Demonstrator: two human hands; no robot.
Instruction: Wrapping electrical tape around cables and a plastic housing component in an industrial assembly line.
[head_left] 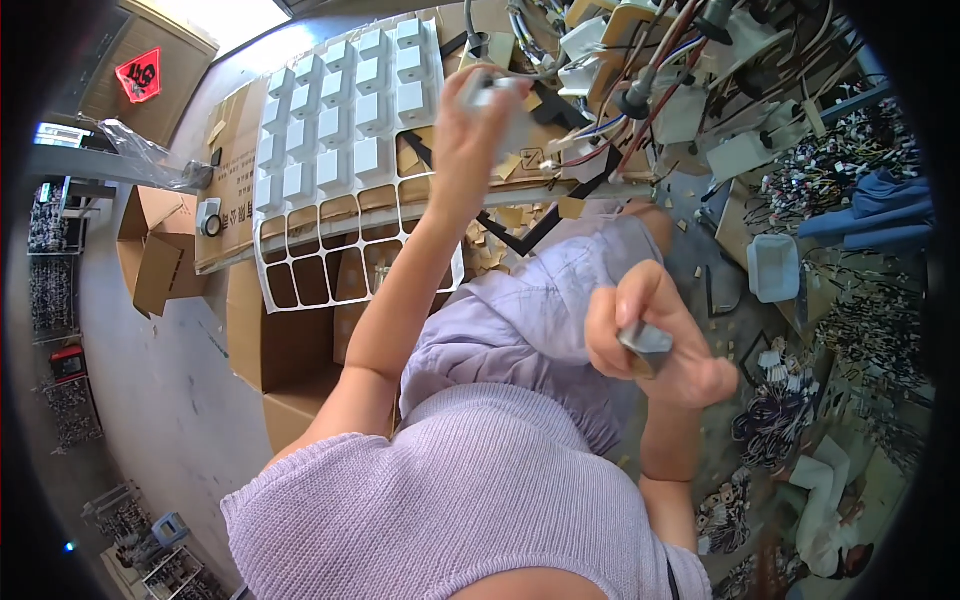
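My left hand (468, 140) is raised over the far edge of the work surface, blurred by motion. Its fingers are closed around a pale grey piece whose kind I cannot make out. Nearer to me and to the right, my right hand (665, 345) pinches a small grey block (648, 340) between thumb and fingers, above my lap. A white plastic tray sheet (345, 215) lies on the cardboard-covered table to the left. Grey-white square boxes (372, 112) sit in rows in its far cells, while the near cells show as open frames overhanging the table edge.
Bundled wires and white connectors (640, 95) crowd the far right. A white plastic bin (773, 268) stands beside blue cloth (870, 210). Open cardboard boxes (160, 250) are at the left, with a tape roll (210, 222) nearby. Another person (830, 510) sits at the lower right.
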